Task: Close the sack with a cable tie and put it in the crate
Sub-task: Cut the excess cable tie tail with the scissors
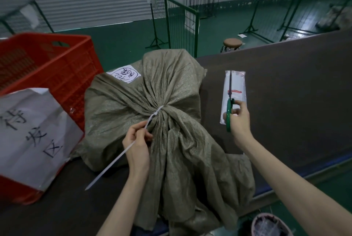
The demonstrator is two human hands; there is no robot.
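Observation:
An olive woven sack [122, 102] lies on the dark table, its neck gathered and cinched by a white cable tie [157, 112]. My left hand [138, 146] pinches the tie's long loose tail, which runs down-left past my wrist. My right hand [239, 119] is to the right of the sack, closed on green-handled scissors [229, 110] whose blades point away over a white plastic packet [235, 91]. A red plastic crate [57, 68] stands to the left of the sack, touching it, with a white paper sign [32, 132] taped on its near side.
The dark table [285, 92] stretches to the right. Its near edge runs past my right forearm. Green wire fence panels [177, 18] and a round stool [231, 43] stand on the green floor beyond. A pinkish round container [270, 225] sits below the table edge at bottom right.

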